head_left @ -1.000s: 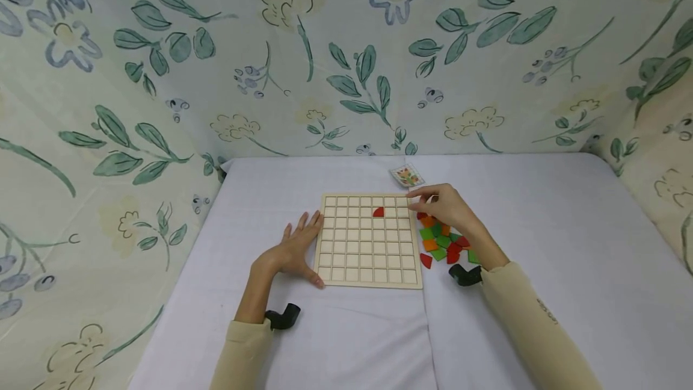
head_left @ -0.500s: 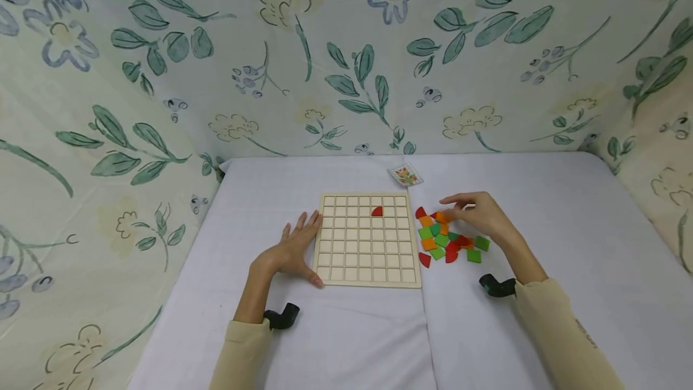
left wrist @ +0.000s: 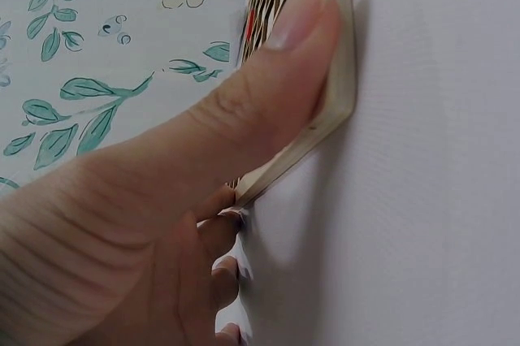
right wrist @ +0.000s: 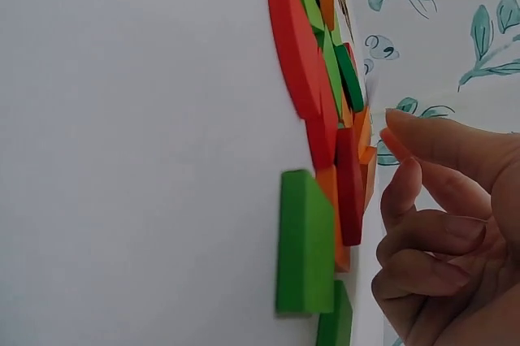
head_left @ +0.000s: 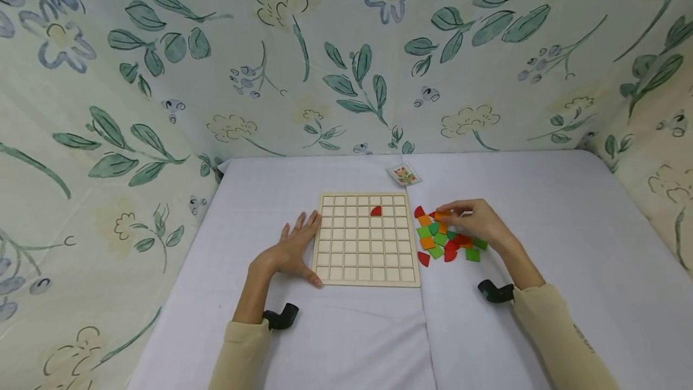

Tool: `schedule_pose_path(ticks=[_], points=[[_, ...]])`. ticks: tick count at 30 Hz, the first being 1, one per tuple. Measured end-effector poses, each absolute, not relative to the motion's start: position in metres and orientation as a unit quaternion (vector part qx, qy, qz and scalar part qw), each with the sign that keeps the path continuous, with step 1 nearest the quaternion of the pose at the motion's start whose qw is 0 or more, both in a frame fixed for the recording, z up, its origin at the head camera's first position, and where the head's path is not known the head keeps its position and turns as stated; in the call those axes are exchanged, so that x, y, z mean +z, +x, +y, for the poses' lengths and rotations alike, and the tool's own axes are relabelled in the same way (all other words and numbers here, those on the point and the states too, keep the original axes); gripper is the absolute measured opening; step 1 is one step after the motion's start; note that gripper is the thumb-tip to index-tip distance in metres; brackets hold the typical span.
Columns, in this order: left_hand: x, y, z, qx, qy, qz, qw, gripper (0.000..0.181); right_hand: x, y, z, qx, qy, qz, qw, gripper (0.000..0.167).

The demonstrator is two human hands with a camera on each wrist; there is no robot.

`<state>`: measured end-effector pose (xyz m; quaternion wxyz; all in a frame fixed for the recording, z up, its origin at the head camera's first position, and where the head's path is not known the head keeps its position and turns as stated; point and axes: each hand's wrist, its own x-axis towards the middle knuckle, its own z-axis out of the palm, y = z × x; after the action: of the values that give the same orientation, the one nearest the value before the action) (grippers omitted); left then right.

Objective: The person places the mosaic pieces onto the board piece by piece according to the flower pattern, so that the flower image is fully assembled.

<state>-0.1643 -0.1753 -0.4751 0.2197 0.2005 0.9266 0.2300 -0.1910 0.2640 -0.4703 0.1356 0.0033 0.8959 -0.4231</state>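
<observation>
My left hand [head_left: 292, 253] lies at the left side of a wooden grid board [head_left: 369, 284], fingers spread. Its thumb [left wrist: 244, 102] rests on the board's near left corner, with the fingertips along the left edge. One red quarter-circle tile [head_left: 376, 211] sits in a cell of an upper row. Right of the board, my right hand [head_left: 479, 219] pinches an orange tile [head_left: 441, 215] between thumb and forefinger at the top of a loose tile pile. The other fingers are curled in the right wrist view, where only a sliver of this tile shows.
Several loose tiles, such as a green square [head_left: 473, 255], a red quarter-circle [head_left: 424, 259] and an orange square [head_left: 427, 243], lie right of the board. A small patterned card [head_left: 403, 174] lies behind it. White cloth [head_left: 357, 342] covers the table; a floral backdrop [head_left: 346, 47] stands behind.
My right hand has moved from the board's upper right edge to the tile pile, and its fingers have closed on an orange tile. The left hand has stayed at the board.
</observation>
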Motion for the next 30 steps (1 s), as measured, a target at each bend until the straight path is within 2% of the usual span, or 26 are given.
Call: schedule_pose_path(ticks=[10, 19, 30], points=[[-0.4731, -0.1632, -0.1764, 0.234, 0.199, 0.926, 0.222, 0.153, -0.472, -0.1978, 0.2602, -0.407, -0.006, 0.9, 0.152, 0.045], [-0.4729, -0.1631, -0.1763, 0.242, 0.203, 0.923, 0.22, 0.153, -0.4739, -0.1984, 0.2595, -0.398, 0.024, 0.902, 0.168, 0.046], [-0.4758, -0.1644, -0.1769, 0.238, 0.204, 0.924, 0.218, 0.153, -0.4773, -0.198, 0.2605, -0.408, 0.043, 0.905, 0.114, 0.039]])
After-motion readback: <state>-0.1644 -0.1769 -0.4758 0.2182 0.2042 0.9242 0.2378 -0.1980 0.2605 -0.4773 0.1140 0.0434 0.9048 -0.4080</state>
